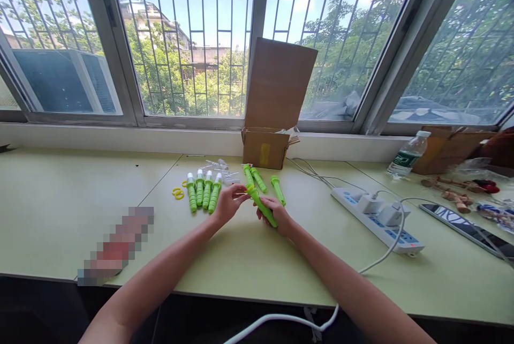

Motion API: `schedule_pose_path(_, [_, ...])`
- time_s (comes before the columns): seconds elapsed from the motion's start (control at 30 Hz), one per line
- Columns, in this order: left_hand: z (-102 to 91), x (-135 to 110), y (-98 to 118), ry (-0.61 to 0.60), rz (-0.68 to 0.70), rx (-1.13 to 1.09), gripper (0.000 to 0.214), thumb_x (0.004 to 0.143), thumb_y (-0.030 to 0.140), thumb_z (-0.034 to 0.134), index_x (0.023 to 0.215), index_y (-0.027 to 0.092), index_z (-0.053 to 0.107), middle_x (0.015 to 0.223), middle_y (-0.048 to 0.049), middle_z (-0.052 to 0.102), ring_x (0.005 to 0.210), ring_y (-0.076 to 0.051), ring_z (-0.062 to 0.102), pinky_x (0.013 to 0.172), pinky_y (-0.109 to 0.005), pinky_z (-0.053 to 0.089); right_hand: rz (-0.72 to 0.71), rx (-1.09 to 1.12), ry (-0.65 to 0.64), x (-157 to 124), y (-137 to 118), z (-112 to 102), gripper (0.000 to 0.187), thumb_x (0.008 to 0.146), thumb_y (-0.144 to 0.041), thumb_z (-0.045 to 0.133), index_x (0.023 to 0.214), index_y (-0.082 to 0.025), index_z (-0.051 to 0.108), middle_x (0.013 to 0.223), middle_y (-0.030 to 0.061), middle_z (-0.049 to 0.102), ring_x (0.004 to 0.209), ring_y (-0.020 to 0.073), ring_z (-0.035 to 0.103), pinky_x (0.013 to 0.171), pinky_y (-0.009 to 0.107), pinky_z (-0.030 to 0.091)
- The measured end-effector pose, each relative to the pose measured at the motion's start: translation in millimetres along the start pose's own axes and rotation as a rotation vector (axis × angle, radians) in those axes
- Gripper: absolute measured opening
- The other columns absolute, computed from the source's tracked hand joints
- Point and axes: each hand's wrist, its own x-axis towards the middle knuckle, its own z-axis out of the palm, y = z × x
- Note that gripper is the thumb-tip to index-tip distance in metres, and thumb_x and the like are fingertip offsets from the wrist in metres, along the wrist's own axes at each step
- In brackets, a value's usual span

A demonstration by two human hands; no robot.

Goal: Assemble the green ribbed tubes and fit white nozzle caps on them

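Observation:
My right hand [277, 215] is wrapped around a green ribbed plastic handle [265, 209], which slants with its collared end up and to the left. At that collar, the fingertips of my left hand [229, 203] are pinched together; what lies between them is too small to make out. Left of my left hand, several green handles with white-and-clear tops [204, 191] lie side by side. Yellow rings [178, 193] rest beyond them. More green handles without such tops, among them one handle [278, 189] near my right hand, lie in front of the box.
An open cardboard box [263, 148] stands by the window, with clear plastic pieces [219, 166] left of it. On the right are a power strip [377, 221] with cables, a phone [469, 229], a water bottle [408, 154] and wooden pieces [453, 191]. A pixelated object [118, 247] lies at left.

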Motion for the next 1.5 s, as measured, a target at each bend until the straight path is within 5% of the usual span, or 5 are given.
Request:
schedule_pose_path(0.5, [-3.5,2,-1,0.092,0.042,0.128,0.026,0.070,0.036,0.072,0.085,0.016,0.066,0.087,-0.0056,0.069,0.081,-0.019,0.068,0.078,-0.038,0.058,-0.289,-0.299,0.332,-5,6,20,0.037,0.071,-0.056,0.064,0.080,-0.021,0.056,0.065,0.0019,0.060,0.041,0.0124,0.048,0.038,0.027,0.038])
schedule_pose_path(0.73, [-5.4,3,3,0.042,-0.005,0.184,0.025,0.073,0.037,0.070,0.088,0.017,0.064,0.085,-0.0044,0.068,0.080,-0.018,0.067,0.066,-0.032,0.058,-0.347,-0.385,0.355,-3,12,21,0.039,0.077,-0.058,0.057,0.081,-0.019,0.058,0.063,0.0024,0.059,0.048,0.0134,0.048,0.045,0.026,0.038])
schedule_pose_path(1.5, [-5.9,4,5,-0.028,-0.014,0.102,0.036,0.065,0.038,0.075,0.091,0.016,0.063,0.094,-0.0068,0.064,0.088,-0.020,0.064,0.069,-0.034,0.059,-0.150,0.007,0.174,2,11,17,0.043,0.072,-0.060,0.059,0.077,-0.018,0.053,0.054,-0.0037,0.056,0.032,0.0065,0.041,0.030,0.020,0.026])
